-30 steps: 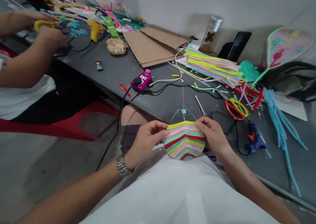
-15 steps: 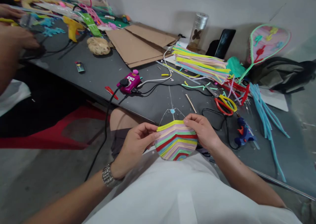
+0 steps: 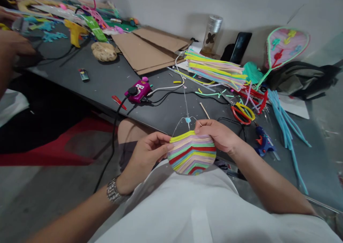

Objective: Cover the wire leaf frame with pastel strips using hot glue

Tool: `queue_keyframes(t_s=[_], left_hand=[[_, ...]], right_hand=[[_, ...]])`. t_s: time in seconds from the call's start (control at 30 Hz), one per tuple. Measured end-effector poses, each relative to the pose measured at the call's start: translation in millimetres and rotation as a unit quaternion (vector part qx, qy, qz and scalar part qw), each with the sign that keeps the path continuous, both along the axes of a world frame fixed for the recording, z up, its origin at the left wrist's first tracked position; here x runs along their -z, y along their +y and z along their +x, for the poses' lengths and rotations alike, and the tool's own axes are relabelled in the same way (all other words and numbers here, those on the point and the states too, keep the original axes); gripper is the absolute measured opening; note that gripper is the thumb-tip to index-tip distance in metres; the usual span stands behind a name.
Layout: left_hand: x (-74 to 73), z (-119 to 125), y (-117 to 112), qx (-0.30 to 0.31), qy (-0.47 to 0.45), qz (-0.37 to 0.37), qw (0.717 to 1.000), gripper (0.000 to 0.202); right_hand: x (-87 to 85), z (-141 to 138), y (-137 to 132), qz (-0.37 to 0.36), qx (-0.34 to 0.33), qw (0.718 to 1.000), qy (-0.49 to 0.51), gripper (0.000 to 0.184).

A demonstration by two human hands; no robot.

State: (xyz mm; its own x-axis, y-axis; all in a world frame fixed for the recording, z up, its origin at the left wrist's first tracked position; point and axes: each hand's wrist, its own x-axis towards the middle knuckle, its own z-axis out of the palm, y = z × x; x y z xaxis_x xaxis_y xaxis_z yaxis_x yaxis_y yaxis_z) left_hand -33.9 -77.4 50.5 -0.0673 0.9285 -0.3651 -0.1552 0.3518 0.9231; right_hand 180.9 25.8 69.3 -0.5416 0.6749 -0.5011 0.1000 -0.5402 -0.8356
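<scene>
Both my hands hold a round wire-framed panel (image 3: 192,153) covered in striped pipe cleaners of many colours, just above my lap at the table's near edge. My left hand (image 3: 148,153) pinches its left rim with curled fingers. My right hand (image 3: 215,135) grips the top right rim, fingers pressed on the yellow top strip. A thin wire stem with a blue bead (image 3: 188,120) sticks up from the panel onto the dark table (image 3: 107,79).
A stack of coloured pipe cleaners (image 3: 214,68), red-yellow scissors (image 3: 243,113), a blue glue gun (image 3: 263,141), a purple power strip (image 3: 138,90), cardboard (image 3: 150,48), a jar (image 3: 211,35), a finished pink panel (image 3: 286,47). Another person's hand (image 3: 12,43) works at far left.
The view has swung to the right, so the table shifts left. My right hand has slid along the panel's top rim toward the middle. The left hand keeps its pinch.
</scene>
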Motion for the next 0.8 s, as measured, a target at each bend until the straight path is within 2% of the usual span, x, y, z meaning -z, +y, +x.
queue_keyframes(t_s=[0.4, 0.8], left_hand=[[-3.8, -8.4, 6.6, 0.033, -0.006, 0.006, 0.999, 0.034], [-5.5, -7.2, 7.5, 0.028, 0.000, 0.011, 1.000, 0.034]], right_hand=[[7.7, -6.9, 3.9, -0.076, 0.000, 0.997, 0.026, 0.026], [6.4, -7.3, 2.2, -0.065, 0.010, 0.998, 0.013, 0.023]])
